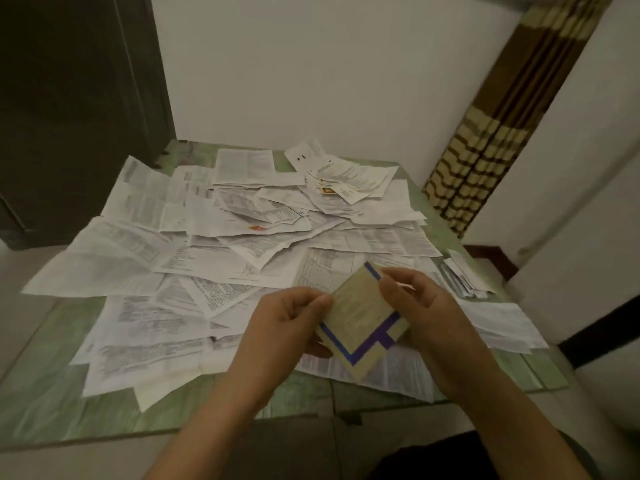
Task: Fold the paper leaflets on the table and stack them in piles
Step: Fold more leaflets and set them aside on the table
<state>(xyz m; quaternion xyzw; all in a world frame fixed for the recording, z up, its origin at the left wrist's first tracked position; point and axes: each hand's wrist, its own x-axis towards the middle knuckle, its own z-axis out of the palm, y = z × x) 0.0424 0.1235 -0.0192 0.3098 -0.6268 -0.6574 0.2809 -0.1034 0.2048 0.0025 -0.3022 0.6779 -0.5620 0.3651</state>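
A folded beige leaflet with blue-purple stripes (360,315) is held above the near right part of the table, tilted like a diamond. My left hand (287,323) pinches its left edge with thumb and fingers curled. My right hand (415,299) grips its upper right edge, fingers wrapped over the corner. Several unfolded white printed leaflets (221,237) lie spread and overlapping across the green table (48,403). A small pile of folded leaflets (462,277) sits at the table's right edge.
A dark door (69,116) stands behind the table's left side, a white wall behind the table. A brown patterned curtain (485,140) hangs at the right. A strip of bare green surface runs along the table's near edge.
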